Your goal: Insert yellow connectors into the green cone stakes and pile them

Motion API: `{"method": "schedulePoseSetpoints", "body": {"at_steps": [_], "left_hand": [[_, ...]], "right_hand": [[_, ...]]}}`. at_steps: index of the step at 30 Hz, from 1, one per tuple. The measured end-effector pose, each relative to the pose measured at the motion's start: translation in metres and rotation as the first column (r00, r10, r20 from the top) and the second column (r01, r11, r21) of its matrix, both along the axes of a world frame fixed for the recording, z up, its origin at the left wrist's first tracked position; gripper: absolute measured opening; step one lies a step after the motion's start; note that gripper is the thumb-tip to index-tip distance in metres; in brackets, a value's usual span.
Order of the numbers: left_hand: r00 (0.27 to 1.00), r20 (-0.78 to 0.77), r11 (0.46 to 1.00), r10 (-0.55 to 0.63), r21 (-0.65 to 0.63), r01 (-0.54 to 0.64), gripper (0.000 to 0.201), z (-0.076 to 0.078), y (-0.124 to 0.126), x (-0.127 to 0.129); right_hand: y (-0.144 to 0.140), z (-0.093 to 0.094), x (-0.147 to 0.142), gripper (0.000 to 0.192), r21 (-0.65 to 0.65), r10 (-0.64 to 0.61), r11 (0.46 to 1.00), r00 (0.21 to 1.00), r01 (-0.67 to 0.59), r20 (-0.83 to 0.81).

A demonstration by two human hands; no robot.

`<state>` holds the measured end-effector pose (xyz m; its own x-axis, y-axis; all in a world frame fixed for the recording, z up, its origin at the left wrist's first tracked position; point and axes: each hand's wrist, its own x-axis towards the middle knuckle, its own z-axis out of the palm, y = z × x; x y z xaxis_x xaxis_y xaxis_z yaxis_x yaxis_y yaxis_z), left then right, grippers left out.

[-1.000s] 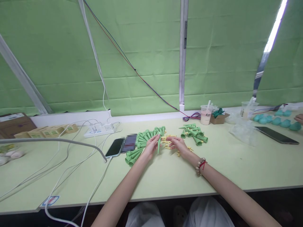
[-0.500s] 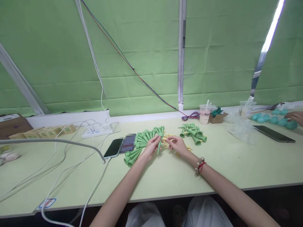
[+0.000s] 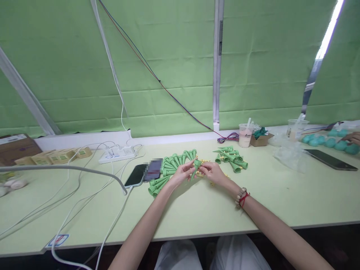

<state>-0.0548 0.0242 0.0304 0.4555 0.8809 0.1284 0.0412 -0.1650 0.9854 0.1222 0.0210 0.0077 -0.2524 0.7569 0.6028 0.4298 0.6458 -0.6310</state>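
1. We held one green plastic cone (image 3: 195,169) between both hands over the table (image 3: 197,210); left hand (image 3: 182,173) pinched its tapered shank, right hand (image 3: 213,172) closed at its wide mouth.
2. We judged a small yellow insert (image 3: 201,173) was being fitted; aligning it demanded care.
3. Finished cones (image 3: 168,170) lay fanned left, smooth, rigid; a loose pile (image 3: 232,156) right.

Both hands meet mid-table: the left hand (image 3: 181,173) pinches a green cone (image 3: 195,168), tilted with its tip pointing down toward the person, and the right hand (image 3: 213,171) touches its wide end. Fanned row of green cones (image 3: 168,168) just left, looser pile (image 3: 232,156) to the right, tiny yellow bits (image 3: 201,162) between. Phone (image 3: 137,175) lies beside the fan.
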Motion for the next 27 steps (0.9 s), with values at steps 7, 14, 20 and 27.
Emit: {"method": "schedulePoseSetpoints", "body": {"at_steps": [7,14,20,27], "left_hand": [[0.981,0.171,0.965,0.090,-0.257,-0.044,0.034,0.000,0.000,0.005],[0.920,0.348,0.927,0.178,-0.374,-0.038,0.008,0.004,0.000,0.004],[0.935,0.303,0.903,0.183,-0.427,-0.038,0.014,0.008,-0.005,0.009],[0.936,0.300,0.872,0.183,-0.489,-0.015,0.021,0.013,-0.006,0.007]], "right_hand": [[-0.002,0.004,0.000,0.033,-0.022,0.025,0.999,0.998,-0.024,0.062],[-0.001,0.003,0.009,0.030,0.152,-0.071,0.987,0.990,0.052,0.125],[-0.002,-0.001,0.007,0.032,0.317,-0.225,0.935,0.955,0.156,0.195],[0.001,0.000,0.013,0.032,0.497,-0.372,0.837,0.905,0.231,0.207]]}}
